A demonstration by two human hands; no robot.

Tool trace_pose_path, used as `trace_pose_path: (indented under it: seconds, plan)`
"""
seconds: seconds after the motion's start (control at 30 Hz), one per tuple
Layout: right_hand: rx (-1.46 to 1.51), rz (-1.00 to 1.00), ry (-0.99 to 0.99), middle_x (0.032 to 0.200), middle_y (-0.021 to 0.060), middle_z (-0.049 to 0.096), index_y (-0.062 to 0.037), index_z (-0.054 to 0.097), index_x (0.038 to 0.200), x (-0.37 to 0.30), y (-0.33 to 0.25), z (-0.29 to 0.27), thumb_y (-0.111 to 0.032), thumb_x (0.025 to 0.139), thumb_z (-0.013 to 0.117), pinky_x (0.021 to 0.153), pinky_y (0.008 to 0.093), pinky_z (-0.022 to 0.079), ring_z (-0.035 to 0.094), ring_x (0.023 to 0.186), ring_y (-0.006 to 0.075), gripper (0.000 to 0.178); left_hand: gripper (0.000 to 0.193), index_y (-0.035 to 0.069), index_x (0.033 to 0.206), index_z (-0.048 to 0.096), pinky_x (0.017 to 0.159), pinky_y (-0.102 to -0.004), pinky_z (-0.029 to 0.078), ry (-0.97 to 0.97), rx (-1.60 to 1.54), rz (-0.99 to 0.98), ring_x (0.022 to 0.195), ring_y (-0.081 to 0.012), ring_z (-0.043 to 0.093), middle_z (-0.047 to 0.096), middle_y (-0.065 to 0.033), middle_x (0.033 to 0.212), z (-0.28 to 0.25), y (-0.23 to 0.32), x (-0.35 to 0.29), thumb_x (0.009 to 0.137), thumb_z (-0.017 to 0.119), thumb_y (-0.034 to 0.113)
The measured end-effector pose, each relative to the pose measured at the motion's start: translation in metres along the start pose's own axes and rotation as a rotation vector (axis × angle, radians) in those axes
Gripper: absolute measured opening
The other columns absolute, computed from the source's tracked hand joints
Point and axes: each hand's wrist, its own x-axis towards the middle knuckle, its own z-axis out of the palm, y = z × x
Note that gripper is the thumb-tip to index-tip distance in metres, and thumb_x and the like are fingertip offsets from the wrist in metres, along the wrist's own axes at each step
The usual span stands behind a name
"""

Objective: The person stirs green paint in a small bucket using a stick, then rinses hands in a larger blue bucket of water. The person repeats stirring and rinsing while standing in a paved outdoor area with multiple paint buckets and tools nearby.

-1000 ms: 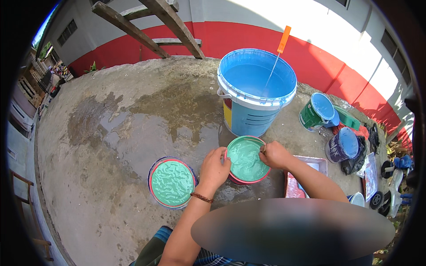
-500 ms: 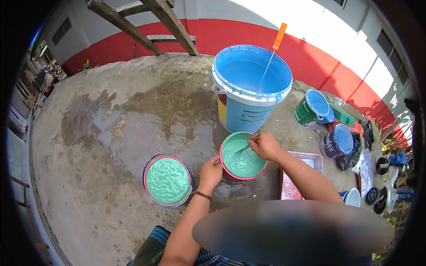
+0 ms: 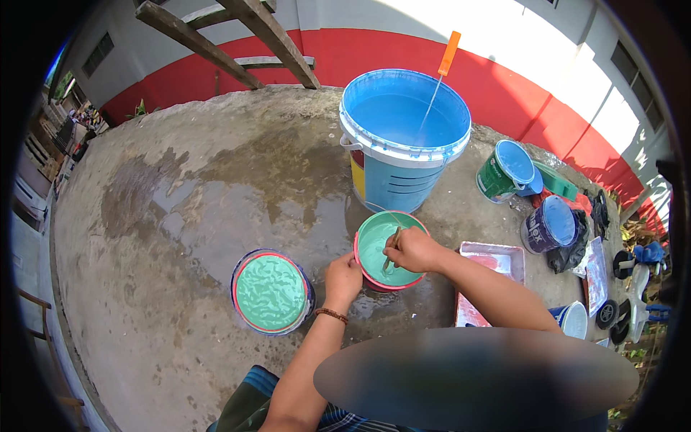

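Light green paint (image 3: pixel 369 248) half fills a small red-rimmed pail (image 3: pixel 386 287) in front of me. My left hand (image 3: pixel 343 281) grips the pail's rim on its left side, fingers closed. Over the pail's right side, my right hand (image 3: pixel 412 250) is closed round a thin stirring stick (image 3: pixel 394 236) that looks wooden. Its lower end dips into the paint. To the left of my left hand stands a second bucket (image 3: pixel 312 297), filled near its rim with the same green paint (image 3: pixel 271 291).
A large blue bucket (image 3: pixel 407 180) of bluish liquid stands beyond the pail, an orange-handled tool (image 3: pixel 449 54) leaning in it. At right are a paint tray (image 3: pixel 512 255), a green bucket (image 3: pixel 491 180) and a purple bucket (image 3: pixel 536 232). A wooden frame (image 3: pixel 273 32) rests near the red-and-white wall.
My right hand has moved left and nearer to me within the pail, bringing the stick with it. The paint's swirls have shifted. My left hand keeps its hold on the rim.
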Motion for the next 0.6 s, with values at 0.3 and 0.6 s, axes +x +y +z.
trace_pose_path:
  seconds: [0.3,0.6]
  plan:
    - [0.236,0.034,-0.165,0.074,0.0229,0.067,0.0029,0.067,0.076,-0.002,-0.004,-0.007,-0.015,0.088,0.060,0.068,0.0483,0.054,0.067,0.069,0.0401,0.023,0.030,0.011,0.107,0.074,0.083,-0.0455,0.053,0.040,0.050,0.038,0.097,-0.0407,0.068,0.069,-0.0244,0.097,0.007,-0.006,0.009,0.090,0.054,0.025]
    - [0.286,0.156,-0.194,0.068,0.0227,0.064,0.0024,0.067,0.074,0.002,-0.004,-0.008,-0.009,0.086,0.061,0.062,0.0446,0.053,0.063,0.061,0.0418,0.017,0.024,0.005,0.091,0.075,0.075,-0.0460,0.054,0.214,0.034,0.150,0.089,-0.0422,0.067,0.068,-0.0249,0.089,0.020,-0.029,0.012,0.087,0.058,0.022]
